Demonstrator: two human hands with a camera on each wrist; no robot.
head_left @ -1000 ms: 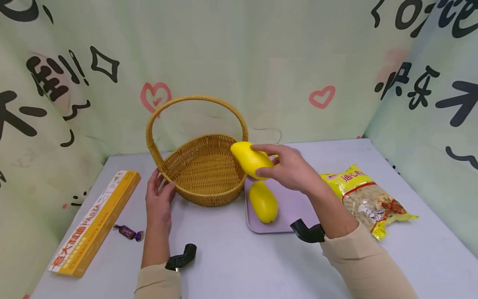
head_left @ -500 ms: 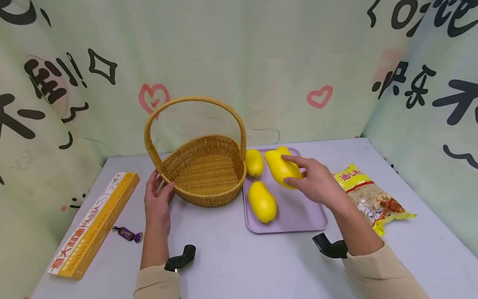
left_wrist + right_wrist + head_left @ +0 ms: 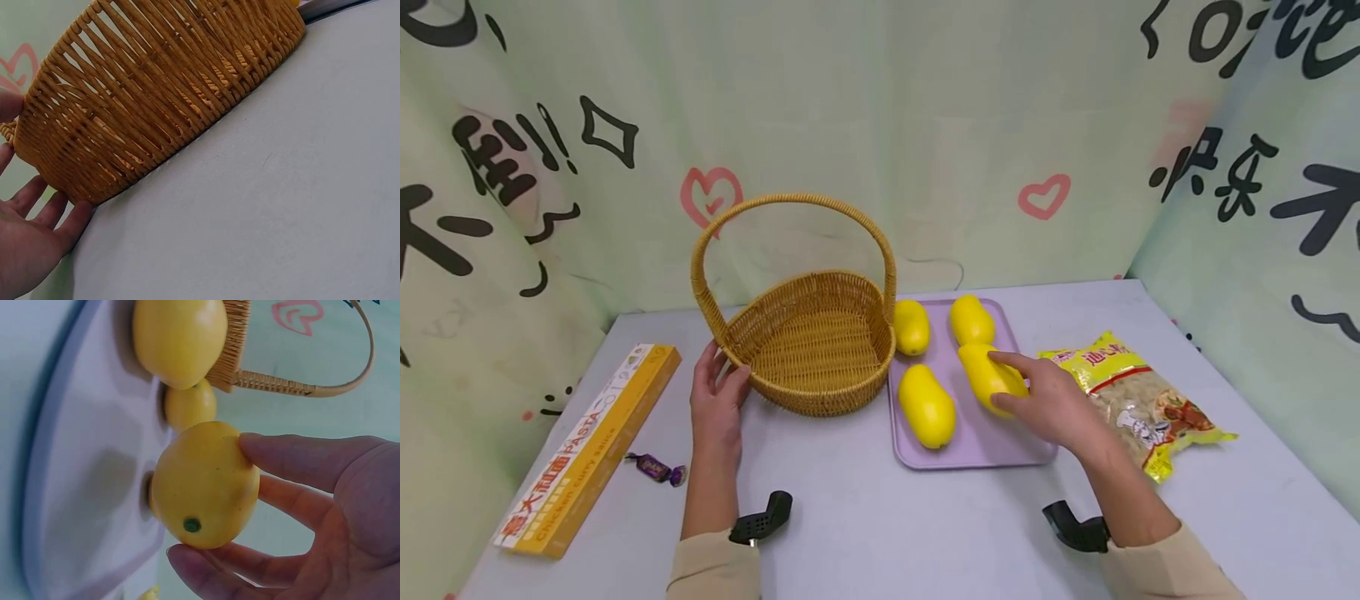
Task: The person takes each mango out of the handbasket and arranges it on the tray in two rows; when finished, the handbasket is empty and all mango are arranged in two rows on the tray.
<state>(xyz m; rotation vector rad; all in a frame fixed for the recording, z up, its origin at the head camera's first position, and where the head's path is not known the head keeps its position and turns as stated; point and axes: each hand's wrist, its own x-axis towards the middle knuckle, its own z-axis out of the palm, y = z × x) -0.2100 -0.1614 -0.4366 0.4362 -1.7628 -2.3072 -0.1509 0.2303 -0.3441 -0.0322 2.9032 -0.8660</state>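
Observation:
My right hand pinches a yellow mango between thumb and fingers, over the right side of the lilac tray. In the right wrist view the held mango shows a dark green stem spot facing the camera. Three more mangoes lie on the tray: one at the back left, one at the front left and one at the back right. My left hand holds the wicker basket by its left side, thumb near the rim and fingers along the outer wall.
A long yellow pasta box lies at the left, with a purple-wrapped candy beside it. Right of the tray is a yellow food bag. A printed curtain hangs behind the white table.
My right hand has carried the mango from beside the basket's right rim back to the right, down over the tray. The left hand and the basket have stayed in place.

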